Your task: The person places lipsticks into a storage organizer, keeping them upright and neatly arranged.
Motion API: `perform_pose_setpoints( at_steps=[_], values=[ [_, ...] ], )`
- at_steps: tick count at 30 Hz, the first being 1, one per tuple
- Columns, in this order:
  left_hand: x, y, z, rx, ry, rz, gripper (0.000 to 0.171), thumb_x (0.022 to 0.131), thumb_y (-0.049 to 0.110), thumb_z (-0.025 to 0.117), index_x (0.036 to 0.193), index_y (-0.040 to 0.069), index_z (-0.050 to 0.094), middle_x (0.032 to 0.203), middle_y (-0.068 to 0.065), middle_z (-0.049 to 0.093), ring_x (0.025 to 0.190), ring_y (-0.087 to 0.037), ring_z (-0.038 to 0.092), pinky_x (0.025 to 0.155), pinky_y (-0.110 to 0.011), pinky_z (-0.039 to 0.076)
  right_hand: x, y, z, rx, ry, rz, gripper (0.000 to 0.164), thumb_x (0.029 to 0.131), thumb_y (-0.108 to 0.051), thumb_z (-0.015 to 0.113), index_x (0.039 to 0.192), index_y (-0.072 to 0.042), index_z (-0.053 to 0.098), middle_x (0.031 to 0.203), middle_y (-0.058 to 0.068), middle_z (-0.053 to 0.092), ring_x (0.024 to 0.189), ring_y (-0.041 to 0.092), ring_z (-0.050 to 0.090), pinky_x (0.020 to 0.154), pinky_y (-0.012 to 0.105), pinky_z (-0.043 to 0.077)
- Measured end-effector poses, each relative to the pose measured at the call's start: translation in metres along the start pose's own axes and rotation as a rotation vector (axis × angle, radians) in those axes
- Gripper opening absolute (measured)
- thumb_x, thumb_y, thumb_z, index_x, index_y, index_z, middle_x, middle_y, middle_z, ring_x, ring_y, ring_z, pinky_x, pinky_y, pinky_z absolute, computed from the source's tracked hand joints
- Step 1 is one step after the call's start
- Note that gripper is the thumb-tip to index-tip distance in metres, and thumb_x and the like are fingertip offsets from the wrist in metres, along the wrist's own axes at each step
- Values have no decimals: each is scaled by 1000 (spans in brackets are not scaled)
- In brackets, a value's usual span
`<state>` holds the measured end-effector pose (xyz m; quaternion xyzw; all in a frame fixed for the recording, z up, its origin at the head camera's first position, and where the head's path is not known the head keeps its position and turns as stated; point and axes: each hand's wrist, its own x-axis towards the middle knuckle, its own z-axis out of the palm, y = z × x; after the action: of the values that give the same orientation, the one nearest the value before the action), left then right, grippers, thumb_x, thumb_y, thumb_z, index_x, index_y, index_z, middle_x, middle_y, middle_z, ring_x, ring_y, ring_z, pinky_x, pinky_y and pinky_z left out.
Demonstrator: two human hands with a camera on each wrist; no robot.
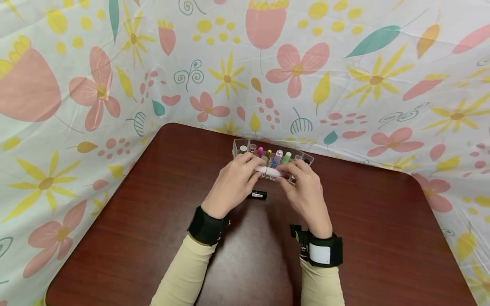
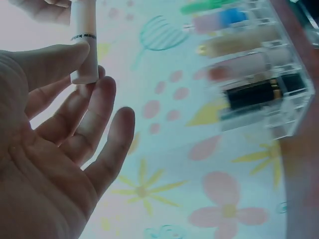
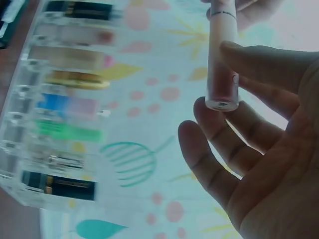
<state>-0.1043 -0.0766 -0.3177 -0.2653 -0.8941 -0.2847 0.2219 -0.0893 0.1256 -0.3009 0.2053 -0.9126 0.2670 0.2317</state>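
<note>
Between both hands, level and just in front of a clear organizer (image 1: pixel 238 147), is a pale pink lip gloss tube (image 1: pixel 269 171). My left hand (image 1: pixel 234 183) pinches its whitish end between thumb and fingers. The other end, with a darker pink tint at the base in the right wrist view, is pinched by my right hand (image 1: pixel 306 189). A thin band of dark lettering rings the lip gloss tube (image 2: pixel 83 25) near its middle. On the table below the hands lies a small black tube (image 1: pixel 258 195) with a white label, partly covered by the left hand.
Several cosmetic tubes stand in the organizer's slots, among them a pink one (image 1: pixel 260 151), a gold one (image 1: pixel 269 154) and a green one (image 1: pixel 287 157). A floral cloth (image 1: pixel 206 55) hangs behind and beside the dark wooden table (image 1: pixel 153 191).
</note>
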Motion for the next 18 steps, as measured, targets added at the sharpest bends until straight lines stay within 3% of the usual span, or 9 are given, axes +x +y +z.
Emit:
perform_pose_setpoints(
  at_steps=[8,18],
  values=[
    [-2,18,-18,-21,39,67,21,101,23,65,119,14,69,113,1,65,99,-14,57,80,-25,54,-3,-6,-19,65,84,-82,21,83,-2,82,102,-8,75,98,7,64,83,14,61,64,21,50],
    [-2,19,-21,-27,44,62,20,98,17,69,117,14,69,113,0,66,102,-15,61,82,-27,55,-4,-8,-18,52,88,-113,20,84,-1,81,102,-6,75,96,10,63,81,18,62,65,36,57]
  ],
)
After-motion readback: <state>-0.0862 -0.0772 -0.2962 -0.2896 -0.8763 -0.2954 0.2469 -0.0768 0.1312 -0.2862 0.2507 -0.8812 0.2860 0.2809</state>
